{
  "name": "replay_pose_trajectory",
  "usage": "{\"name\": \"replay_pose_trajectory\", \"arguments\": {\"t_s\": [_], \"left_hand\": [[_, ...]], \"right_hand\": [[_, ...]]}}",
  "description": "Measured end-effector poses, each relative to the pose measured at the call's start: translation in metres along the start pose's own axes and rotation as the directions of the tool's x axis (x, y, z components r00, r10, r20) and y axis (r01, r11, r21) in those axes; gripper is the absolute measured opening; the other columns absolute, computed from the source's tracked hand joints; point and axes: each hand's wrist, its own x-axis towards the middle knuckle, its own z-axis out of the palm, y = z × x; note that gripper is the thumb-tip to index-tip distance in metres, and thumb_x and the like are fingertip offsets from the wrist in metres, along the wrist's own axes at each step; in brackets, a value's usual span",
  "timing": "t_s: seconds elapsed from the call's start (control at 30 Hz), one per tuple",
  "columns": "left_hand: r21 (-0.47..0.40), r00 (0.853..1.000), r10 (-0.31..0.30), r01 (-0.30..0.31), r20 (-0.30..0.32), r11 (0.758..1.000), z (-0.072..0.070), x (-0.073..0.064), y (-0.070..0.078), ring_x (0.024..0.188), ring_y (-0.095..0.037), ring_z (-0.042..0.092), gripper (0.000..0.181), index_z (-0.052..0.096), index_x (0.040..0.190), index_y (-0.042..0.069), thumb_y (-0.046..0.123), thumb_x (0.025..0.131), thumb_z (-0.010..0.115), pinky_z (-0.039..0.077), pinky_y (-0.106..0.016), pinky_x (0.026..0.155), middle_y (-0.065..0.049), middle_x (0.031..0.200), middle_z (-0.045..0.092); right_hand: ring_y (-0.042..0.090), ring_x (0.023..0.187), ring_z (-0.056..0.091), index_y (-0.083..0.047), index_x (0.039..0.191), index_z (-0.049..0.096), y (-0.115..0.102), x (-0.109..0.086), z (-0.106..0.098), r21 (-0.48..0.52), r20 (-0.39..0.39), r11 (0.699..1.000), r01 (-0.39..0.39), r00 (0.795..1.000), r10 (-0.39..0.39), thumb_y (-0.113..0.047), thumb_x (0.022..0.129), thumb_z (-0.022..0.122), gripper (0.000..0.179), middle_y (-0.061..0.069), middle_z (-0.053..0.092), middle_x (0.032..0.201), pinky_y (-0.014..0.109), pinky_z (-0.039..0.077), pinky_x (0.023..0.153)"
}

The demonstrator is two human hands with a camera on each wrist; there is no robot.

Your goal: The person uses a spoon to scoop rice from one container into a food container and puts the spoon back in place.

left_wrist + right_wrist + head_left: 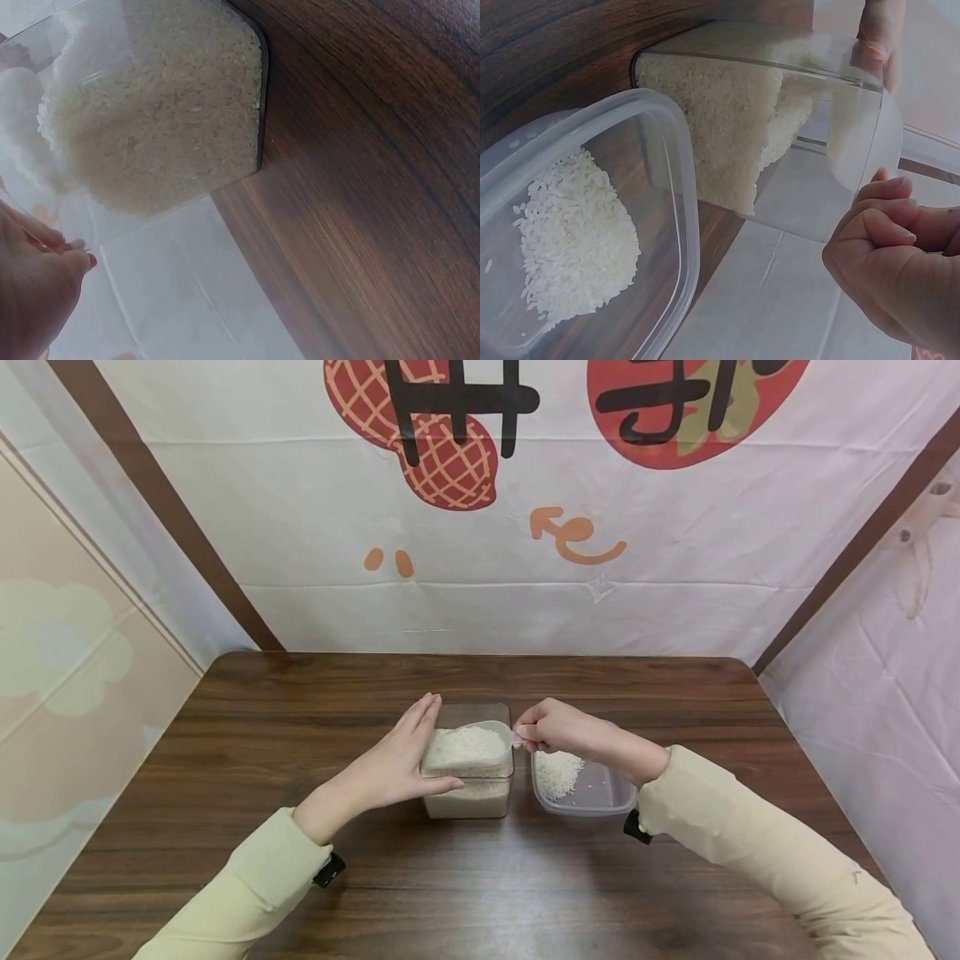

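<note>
A clear rectangular container [468, 806] of white rice [165, 127] stands upright on the table. My left hand [393, 760] holds it at the left, thumb along the near side and fingers along the far left side of the rim. My right hand [555, 727] pinches the handle of a translucent scoop [847, 142] between thumb and fingers. The scoop's bowl is inside the top of the container, above the heaped rice. How much rice lies in the bowl is hard to tell. Beneath my right forearm sits a shallow plastic box [581, 810] with a pile of rice [581, 240].
Everything stands on a dark wooden table [360, 893]. A white printed cloth wall [487, 610] rises behind its far edge. The shallow box is just right of the tall container. A few loose grains lie on the box floor.
</note>
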Motion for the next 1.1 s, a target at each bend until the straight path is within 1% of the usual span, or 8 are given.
{"name": "replay_pose_trajectory", "arguments": {"t_s": [0.13,0.33,0.6,0.87,1.1], "left_hand": [[-0.003,1.0,-0.007,0.007,0.005,1.0,0.0,0.0,0.0,0.138,-0.029,0.009,0.112,0.01,0.143,-0.008,0.063,0.073,0.061,0.022,-0.043,0.107,-0.021,0.149,0.01],[-0.008,1.0,-0.01,0.01,0.008,1.0,-0.001,-0.001,0.001,0.138,-0.029,0.009,0.112,0.009,0.143,-0.007,0.065,0.073,0.06,0.021,-0.044,0.107,-0.02,0.149,0.009],[-0.002,1.0,-0.014,0.014,0.003,1.0,0.0,-0.001,0.0,0.137,-0.03,0.011,0.113,0.01,0.143,-0.007,0.068,0.072,0.058,0.023,-0.045,0.107,-0.019,0.149,0.01],[0.005,0.999,-0.027,0.027,0.019,1.0,0.001,0.0,0.0,0.138,-0.028,0.009,0.113,0.008,0.143,-0.005,0.068,0.073,0.057,0.021,-0.042,0.108,-0.018,0.15,0.008],[0.01,0.999,-0.03,0.03,0.021,0.999,0.001,0.0,0.0,0.138,-0.027,0.009,0.113,0.009,0.144,-0.005,0.068,0.073,0.057,0.021,-0.042,0.108,-0.017,0.15,0.008]], "right_hand": [[0.006,0.05,0.031,0.01,0.084,0.061,-0.001,-0.002,-0.002,0.021,0.009,1.0,-0.003,1.0,0.003,-0.004,0.093,0.045,0.023,-0.001,0.045,0.058,0.017,0.026,0.049],[0.006,0.053,0.034,0.007,0.082,0.06,-0.004,-0.005,-0.006,0.023,0.005,1.0,0.007,1.0,-0.007,-0.004,0.093,0.046,0.021,-0.001,0.046,0.059,0.017,0.028,0.05],[0.007,0.055,0.037,0.008,0.084,0.06,-0.008,-0.009,-0.011,0.037,-0.007,0.999,-0.018,1.0,0.018,-0.003,0.093,0.045,0.021,0.0,0.047,0.059,0.017,0.03,0.051],[0.006,0.055,0.037,0.012,0.089,0.058,-0.005,-0.011,-0.016,0.076,-0.006,0.997,0.004,1.0,-0.003,-0.002,0.093,0.044,0.02,-0.001,0.046,0.059,0.015,0.028,0.05],[0.006,0.056,0.038,0.015,0.094,0.055,-0.002,-0.016,-0.021,0.111,-0.023,0.994,-0.01,1.0,0.013,0.0,0.094,0.042,0.02,0.0,0.045,0.061,0.016,0.029,0.05]]}}
